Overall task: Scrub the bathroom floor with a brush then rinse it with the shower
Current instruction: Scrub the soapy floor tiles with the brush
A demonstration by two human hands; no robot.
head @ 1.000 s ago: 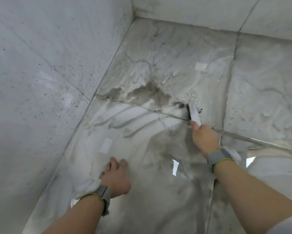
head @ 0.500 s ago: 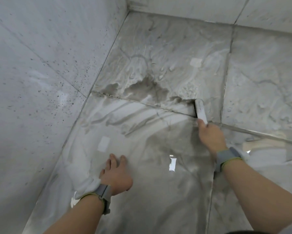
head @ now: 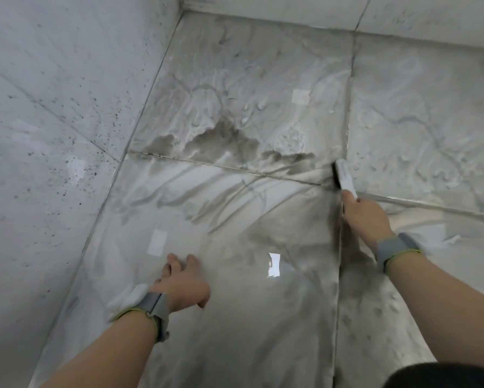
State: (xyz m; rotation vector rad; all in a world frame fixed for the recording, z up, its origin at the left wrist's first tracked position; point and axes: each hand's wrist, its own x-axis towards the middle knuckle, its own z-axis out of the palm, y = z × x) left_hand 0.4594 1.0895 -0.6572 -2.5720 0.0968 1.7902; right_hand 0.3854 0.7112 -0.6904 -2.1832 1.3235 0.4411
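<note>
Marble-look floor (head: 235, 317): wet tiles, covered with grey soapy streaks; a darker puddle of dirty foam is seen ahead of the left hand.
Brush (head: 344, 175): white, held bristles-down on the grout joint, directly beyond the right hand's knuckles.
Right hand (head: 365, 217): fingers are wrapped round the brush handle; a grey wristband is worn.
Left hand (head: 183, 284): laid flat on the wet tile, fingers spread and straight, nothing held; a grey wristband is worn.
Wall (head: 53, 121): left of the left hand, speckled with dark spots.
</note>
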